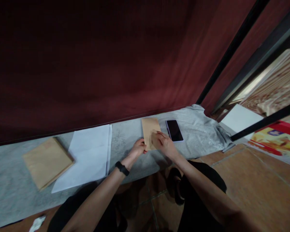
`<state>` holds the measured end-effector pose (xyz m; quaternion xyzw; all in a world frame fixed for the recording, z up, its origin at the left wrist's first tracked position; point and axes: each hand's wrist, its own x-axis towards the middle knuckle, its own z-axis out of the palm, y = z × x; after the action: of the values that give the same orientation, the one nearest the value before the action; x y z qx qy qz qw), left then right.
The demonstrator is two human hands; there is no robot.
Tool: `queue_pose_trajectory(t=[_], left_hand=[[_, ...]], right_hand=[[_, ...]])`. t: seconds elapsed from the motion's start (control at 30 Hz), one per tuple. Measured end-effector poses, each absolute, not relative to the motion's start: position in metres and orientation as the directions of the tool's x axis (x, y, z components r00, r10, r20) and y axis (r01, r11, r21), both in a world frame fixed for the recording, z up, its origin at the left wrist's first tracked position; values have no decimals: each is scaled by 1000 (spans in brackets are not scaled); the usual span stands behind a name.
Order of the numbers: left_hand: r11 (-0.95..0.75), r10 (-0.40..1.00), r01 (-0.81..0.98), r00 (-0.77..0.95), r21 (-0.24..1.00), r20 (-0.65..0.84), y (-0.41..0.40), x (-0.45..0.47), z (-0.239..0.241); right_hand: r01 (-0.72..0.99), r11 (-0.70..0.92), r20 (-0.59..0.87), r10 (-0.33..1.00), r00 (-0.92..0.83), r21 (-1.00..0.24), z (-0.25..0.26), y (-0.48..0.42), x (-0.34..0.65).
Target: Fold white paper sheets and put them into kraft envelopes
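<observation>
A small brown kraft-paper envelope (149, 127) lies on the grey cloth in front of me. At its lower left edge, my left hand (138, 147) has its fingers closed on the paper. My right hand (166, 144) rests over the envelope's right side, fingers stretched across the paper and casting a shadow on it. Just right of the envelope, a dark-screened phone (175, 130) in a pale case lies face up.
The grey cloth (125, 137) covers a low, narrow surface along a dark red curtain (99, 80). To the left are white paper sheets (89, 154) and a stack of brown envelopes (48, 162). Black poles (228, 54), a white box (241, 117) and a red-yellow package (277, 138) stand at right.
</observation>
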<state>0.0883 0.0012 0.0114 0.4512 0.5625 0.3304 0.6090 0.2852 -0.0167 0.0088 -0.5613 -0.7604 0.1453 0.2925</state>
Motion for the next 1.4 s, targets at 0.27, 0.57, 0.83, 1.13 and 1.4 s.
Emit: queue_pose_trajectory(t=[0.27, 0.57, 0.83, 1.13, 1.4], left_hand=[[366, 915, 247, 80, 897, -395, 2, 90, 9], [-249, 953, 447, 269, 859, 136, 15, 109, 9], [-532, 802, 705, 597, 470, 11, 74, 138, -8], [-477, 869, 818, 493, 321, 37, 114, 145, -12], [-475, 853, 801, 520, 364, -31, 101, 132, -8]], right_hand=[[892, 336, 201, 937, -285, -302, -17, -28, 270], [905, 353, 219, 927, -304, -237, -24, -28, 271], [902, 380, 204, 918, -341, -203, -23, -29, 271], [914, 337, 210, 933, -291, -228, -20, -31, 269], [915, 338, 198, 934, -297, -221, -21, -28, 271]])
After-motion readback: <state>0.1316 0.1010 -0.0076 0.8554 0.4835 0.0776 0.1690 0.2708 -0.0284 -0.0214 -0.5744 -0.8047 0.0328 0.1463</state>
